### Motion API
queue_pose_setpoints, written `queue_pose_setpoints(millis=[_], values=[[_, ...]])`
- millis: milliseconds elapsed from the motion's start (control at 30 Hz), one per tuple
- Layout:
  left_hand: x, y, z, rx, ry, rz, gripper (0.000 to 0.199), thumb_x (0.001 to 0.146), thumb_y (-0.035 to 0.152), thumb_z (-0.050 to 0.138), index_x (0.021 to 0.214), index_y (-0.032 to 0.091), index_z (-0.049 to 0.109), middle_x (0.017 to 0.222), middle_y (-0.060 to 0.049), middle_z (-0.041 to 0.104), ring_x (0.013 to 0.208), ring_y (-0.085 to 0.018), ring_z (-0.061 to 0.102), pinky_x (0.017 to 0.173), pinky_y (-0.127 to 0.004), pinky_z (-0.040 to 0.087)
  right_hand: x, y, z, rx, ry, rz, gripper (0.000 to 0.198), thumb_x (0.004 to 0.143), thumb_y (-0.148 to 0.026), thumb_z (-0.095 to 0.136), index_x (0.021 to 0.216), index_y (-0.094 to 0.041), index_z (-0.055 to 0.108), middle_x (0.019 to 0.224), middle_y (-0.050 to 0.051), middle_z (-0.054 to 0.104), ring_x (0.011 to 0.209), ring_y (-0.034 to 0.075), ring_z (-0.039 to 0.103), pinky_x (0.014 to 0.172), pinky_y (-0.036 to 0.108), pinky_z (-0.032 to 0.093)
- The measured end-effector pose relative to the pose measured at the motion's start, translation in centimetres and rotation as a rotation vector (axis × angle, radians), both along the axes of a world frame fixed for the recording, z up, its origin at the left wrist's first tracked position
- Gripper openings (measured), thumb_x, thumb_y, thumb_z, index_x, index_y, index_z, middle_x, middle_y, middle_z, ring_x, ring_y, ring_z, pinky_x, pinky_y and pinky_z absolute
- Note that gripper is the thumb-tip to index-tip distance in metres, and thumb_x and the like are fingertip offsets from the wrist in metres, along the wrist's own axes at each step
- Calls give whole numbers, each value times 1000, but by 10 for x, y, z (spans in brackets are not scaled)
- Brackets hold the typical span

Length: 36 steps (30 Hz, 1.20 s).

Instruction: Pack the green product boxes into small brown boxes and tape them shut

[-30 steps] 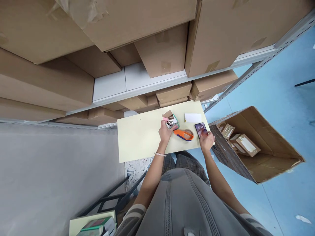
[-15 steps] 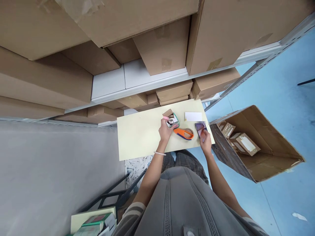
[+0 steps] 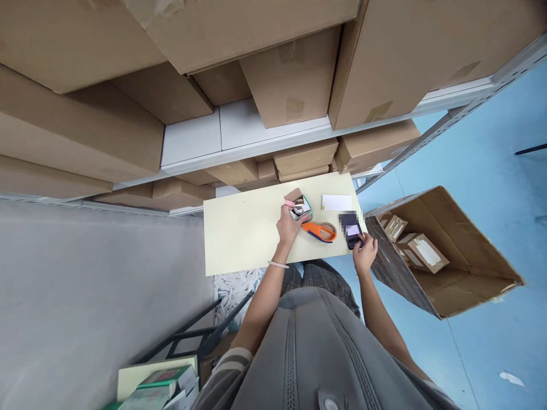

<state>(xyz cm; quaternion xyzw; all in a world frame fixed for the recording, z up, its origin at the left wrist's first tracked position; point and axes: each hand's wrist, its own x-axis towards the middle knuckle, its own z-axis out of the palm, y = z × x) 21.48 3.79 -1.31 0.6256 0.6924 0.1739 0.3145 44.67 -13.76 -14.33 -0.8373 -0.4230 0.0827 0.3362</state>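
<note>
My left hand [image 3: 289, 224] is closed around a small open-topped box [image 3: 304, 213] with green edging and a raised brown flap. A pink piece shows at my fingers, and shiny contents I cannot make out lie inside. On the right of the table is a dark phone [image 3: 352, 230] with a lit patch on its screen; part of it is blurred. My right hand [image 3: 366, 253] touches its lower right side, fingers partly spread. Between the hands lies an orange tape dispenser [image 3: 320, 232] with a roll of brown tape. Above it rests a white card or label pad [image 3: 337, 203].
The pale table [image 3: 239, 233] stands against shelving [image 3: 256, 142] stacked with cardboard boxes [image 3: 294, 85]. At right on the blue floor, a large open carton [image 3: 465, 239] contains small parcels [image 3: 424, 251]. Shredded paper [image 3: 235, 293] and green-and-white boxes [image 3: 164, 387] sit at lower left.
My right hand has shifted slightly right and down, uncovering more of the phone, whose screen now looks different. My left hand keeps hold of the small box.
</note>
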Motion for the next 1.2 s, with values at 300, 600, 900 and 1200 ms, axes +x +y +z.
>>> queue_pose_setpoints(millis=[300,600,900,1200], values=[[-1,0,0,14,-9,-8,56,75,54,79,113,31,45,115,3,66,99,-18,69,77,-27,48,-3,0,2,-30,19,-22,40,86,-18,39,125,-13,50,116,17,72,117,25,62,118,56,26],[1,0,-3,-16,21,0,58,76,54,78,113,30,42,109,2,66,89,-17,68,71,-25,45,-3,-3,5,-13,8,-50,39,86,-17,41,123,-14,51,117,15,72,118,26,61,117,53,30],[1,-1,4,-4,102,-51,56,82,56,72,118,29,40,124,-2,61,103,-19,67,70,-26,48,-3,-6,12,-1,28,-74,39,85,-16,40,122,-14,53,116,16,70,118,27,59,116,52,30],[3,-13,18,59,198,-77,53,93,49,59,139,29,43,157,-10,36,116,-26,63,71,-33,56,-1,-14,19,0,28,-76,36,84,-19,42,118,-15,55,112,15,68,114,29,58,110,52,35]])
